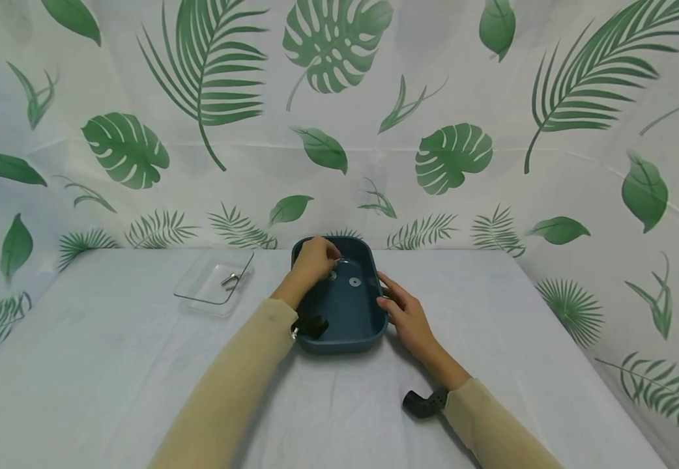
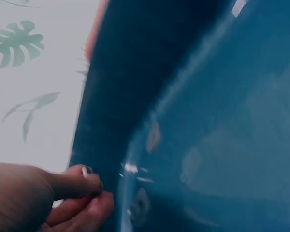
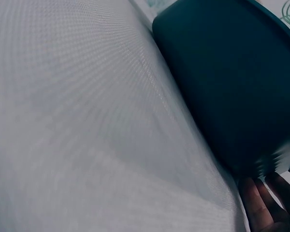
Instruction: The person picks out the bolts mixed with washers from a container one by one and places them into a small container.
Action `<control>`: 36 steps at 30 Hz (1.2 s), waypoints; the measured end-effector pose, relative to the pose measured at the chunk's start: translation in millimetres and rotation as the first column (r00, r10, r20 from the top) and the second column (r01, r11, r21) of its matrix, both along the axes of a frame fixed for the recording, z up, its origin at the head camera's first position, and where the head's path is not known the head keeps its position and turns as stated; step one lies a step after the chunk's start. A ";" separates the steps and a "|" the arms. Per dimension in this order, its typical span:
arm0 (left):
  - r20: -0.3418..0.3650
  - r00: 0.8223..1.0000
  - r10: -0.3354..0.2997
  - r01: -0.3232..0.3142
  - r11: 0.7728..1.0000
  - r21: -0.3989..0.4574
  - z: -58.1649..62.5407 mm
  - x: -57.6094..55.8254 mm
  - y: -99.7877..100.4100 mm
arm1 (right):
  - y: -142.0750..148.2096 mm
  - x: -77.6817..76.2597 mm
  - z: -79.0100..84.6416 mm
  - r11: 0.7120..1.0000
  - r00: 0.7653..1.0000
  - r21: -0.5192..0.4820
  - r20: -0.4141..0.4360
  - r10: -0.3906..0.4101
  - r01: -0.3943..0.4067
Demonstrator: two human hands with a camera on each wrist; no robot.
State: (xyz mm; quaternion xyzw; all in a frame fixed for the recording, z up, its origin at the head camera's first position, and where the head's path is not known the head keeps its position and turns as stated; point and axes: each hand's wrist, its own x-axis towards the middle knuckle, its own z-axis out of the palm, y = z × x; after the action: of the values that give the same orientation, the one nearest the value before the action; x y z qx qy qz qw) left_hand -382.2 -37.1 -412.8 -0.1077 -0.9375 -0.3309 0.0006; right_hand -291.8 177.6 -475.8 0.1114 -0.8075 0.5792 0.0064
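A dark blue plastic tub (image 1: 339, 319) stands on the table, with several flat metal washers (image 1: 355, 282) on its floor. My left hand (image 1: 315, 260) reaches inside near its far left corner. In the left wrist view, thumb and fingertips pinch a small, light, flat piece, like a washer (image 2: 85, 171), mostly hidden by the fingers. Loose washers (image 2: 153, 137) lie nearby, blurred. At the tub's right side my right hand (image 1: 406, 316) holds the wall, thumb at the rim. Its fingers (image 3: 255, 205) lie along the outer wall in the right wrist view.
To the left of the tub, a clear container (image 1: 204, 293) holds small metal cylindrical pieces (image 1: 230, 280). A white cloth (image 1: 111, 365) covers the table. Behind the table hangs a leaf-patterned backdrop (image 1: 375, 176).
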 end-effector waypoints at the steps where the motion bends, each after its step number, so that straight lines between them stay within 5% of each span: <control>1: 0.000 1.000 -0.023 0.023 0.999 0.030 2.0 1.4 -0.5 | 0.0 -0.1 0.4 1.000 1.000 0.002 -0.003 0.001 -0.001; 5: -0.020 0.996 -0.083 0.085 0.993 0.084 13.8 6.0 -1.0 | -0.2 -1.1 2.8 1.000 1.000 0.009 -0.013 -0.003 0.003; 14: 0.003 0.990 -0.141 0.141 0.989 0.049 28.2 17.5 -5.4 | 0.7 -0.7 3.0 1.000 1.000 -0.003 0.004 -0.004 0.004; 28: -0.090 0.990 -0.106 0.121 0.976 0.181 32.5 46.1 -40.4 | 0.8 0.2 -1.3 1.000 1.000 -0.011 -0.005 -0.012 0.011; 36: -0.049 0.999 -0.012 0.023 0.974 0.227 24.9 50.6 -82.3 | 0.3 1.2 -0.1 1.000 1.000 -0.009 -0.019 0.005 -0.005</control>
State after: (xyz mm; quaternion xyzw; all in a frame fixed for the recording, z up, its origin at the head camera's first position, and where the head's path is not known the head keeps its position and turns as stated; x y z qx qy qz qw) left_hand -331.6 -119.4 -387.9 -0.1230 -0.8922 -0.4333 0.0319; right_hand -290.6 177.8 -475.9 0.1191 -0.8045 0.5817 0.0132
